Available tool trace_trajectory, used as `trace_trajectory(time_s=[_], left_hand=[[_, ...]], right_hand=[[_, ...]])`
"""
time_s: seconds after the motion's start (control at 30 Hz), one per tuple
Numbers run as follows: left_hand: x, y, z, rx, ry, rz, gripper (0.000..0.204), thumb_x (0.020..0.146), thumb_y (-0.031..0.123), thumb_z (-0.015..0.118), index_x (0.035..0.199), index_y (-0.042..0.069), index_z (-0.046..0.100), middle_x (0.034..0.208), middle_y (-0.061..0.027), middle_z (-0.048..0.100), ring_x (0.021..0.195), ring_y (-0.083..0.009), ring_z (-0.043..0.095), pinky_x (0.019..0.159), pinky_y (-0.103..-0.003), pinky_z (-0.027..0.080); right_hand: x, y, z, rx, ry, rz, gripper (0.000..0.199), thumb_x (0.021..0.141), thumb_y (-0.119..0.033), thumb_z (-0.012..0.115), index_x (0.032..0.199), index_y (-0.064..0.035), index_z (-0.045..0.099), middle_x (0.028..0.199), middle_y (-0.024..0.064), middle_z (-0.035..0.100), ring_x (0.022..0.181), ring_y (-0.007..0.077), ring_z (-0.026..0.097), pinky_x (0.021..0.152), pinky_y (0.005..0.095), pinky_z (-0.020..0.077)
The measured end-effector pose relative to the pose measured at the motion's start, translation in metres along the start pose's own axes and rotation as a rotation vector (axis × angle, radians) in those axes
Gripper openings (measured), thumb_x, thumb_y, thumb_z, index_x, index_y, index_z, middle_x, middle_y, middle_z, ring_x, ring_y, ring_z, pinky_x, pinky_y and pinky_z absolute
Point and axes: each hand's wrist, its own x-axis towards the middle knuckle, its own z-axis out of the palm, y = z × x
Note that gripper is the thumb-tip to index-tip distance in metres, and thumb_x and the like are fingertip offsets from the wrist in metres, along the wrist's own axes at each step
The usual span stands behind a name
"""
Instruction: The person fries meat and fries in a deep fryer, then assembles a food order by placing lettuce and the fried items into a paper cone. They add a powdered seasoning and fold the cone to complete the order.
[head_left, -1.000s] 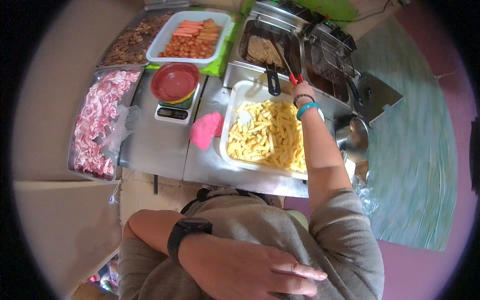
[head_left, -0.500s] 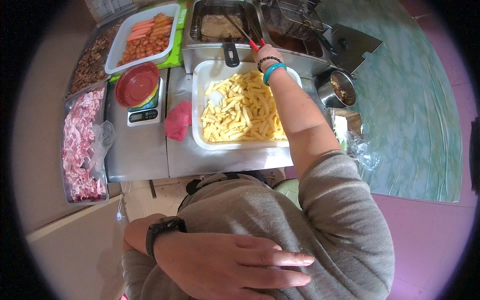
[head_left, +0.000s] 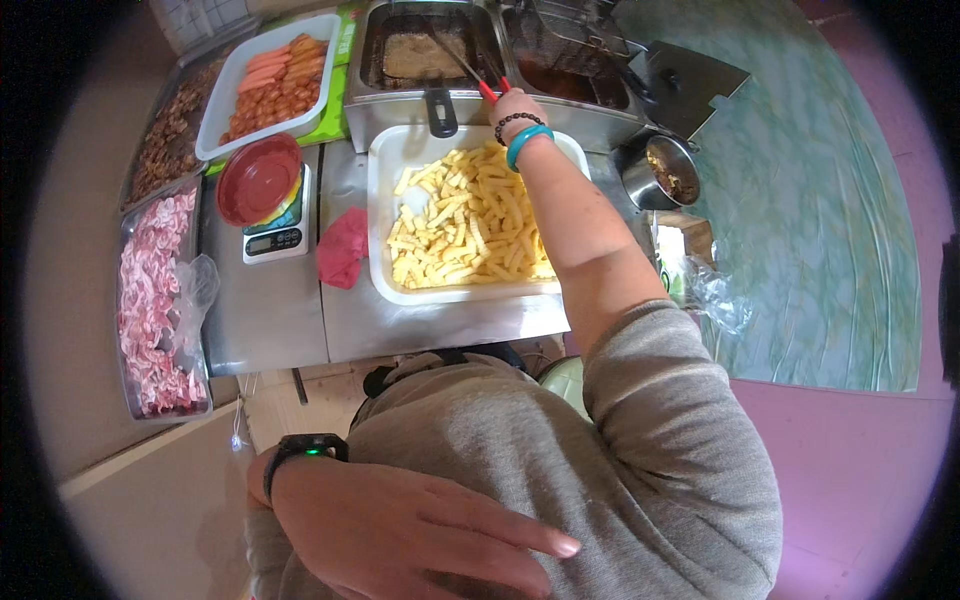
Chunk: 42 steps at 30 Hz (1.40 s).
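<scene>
Left hand [head_left: 385,525] shifted left; tongs [head_left: 487,91] extend forward from right hand [head_left: 516,108].

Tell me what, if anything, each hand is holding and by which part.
The right hand holds red-handled tongs by the handle end. The left hand, fingers extended, shows nothing held.
</scene>
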Motion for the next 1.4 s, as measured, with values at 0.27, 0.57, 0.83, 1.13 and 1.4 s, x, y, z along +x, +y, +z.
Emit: trace_trajectory(time_s=[0.27, 0.57, 0.83, 1.13, 1.4], left_hand=[[-0.035, 0.01, -0.035, 0.344, 0.318, -0.304, 0.029, 0.081, 0.026, 0.055, 0.098, 0.002, 0.057, 0.115, -0.0211, 0.046, 0.109, -0.036, 0.044, 0.094, -0.043, 0.033], [-0.208, -0.094, -0.047, 1.401, 0.956, -1.014, 0.017, 0.08, 0.007, 0.052, 0.095, -0.001, 0.052, 0.108, -0.0197, 0.05, 0.104, -0.0358, 0.045, 0.088, -0.039, 0.037], [-0.284, -0.153, -0.026, 1.563, 1.026, -1.411, 0.047, 0.079, 0.02, 0.054, 0.12, 0.001, 0.04, 0.127, -0.0212, 0.035, 0.117, -0.0363, 0.034, 0.098, -0.045, 0.026], [-0.271, -0.169, -0.028, 1.705, 1.133, -1.565, 0.052, 0.08, 0.023, 0.051, 0.125, 0.002, 0.036, 0.133, -0.0159, 0.031, 0.125, -0.0293, 0.027, 0.103, -0.045, 0.02], [-0.266, -0.17, -0.028, 1.731, 1.133, -1.589, 0.051, 0.08, 0.021, 0.049, 0.126, 0.003, 0.036, 0.134, -0.0145, 0.031, 0.126, -0.0281, 0.026, 0.104, -0.043, 0.018]], right_hand=[[-0.009, 0.0, -0.01, 0.033, -0.038, 0.04, 0.032, 0.084, -0.021, 0.046, 0.107, 0.0006, 0.051, 0.107, 0.0174, 0.058, 0.101, 0.0262, 0.056, 0.083, 0.0337, 0.046], [-0.002, 0.003, -0.004, 0.042, -0.084, -0.003, 0.031, 0.083, -0.018, 0.047, 0.106, 0.0009, 0.053, 0.106, 0.018, 0.058, 0.101, 0.0293, 0.055, 0.084, 0.0363, 0.0452], [-0.001, 0.009, -0.007, 0.015, -0.062, -0.031, 0.03, 0.079, -0.022, 0.052, 0.1, -0.0006, 0.055, 0.102, 0.0207, 0.058, 0.097, 0.0324, 0.056, 0.082, 0.0388, 0.0453], [0.004, 0.013, -0.007, -0.019, -0.087, -0.105, 0.032, 0.076, -0.024, 0.055, 0.098, -0.0011, 0.053, 0.1, 0.0198, 0.059, 0.096, 0.0327, 0.056, 0.081, 0.0393, 0.0458], [0.021, 0.021, -0.019, -0.129, -0.197, -0.274, 0.053, 0.073, -0.042, 0.059, 0.101, 0.003, 0.05, 0.101, 0.0207, 0.058, 0.097, 0.0316, 0.056, 0.082, 0.0374, 0.0453]])
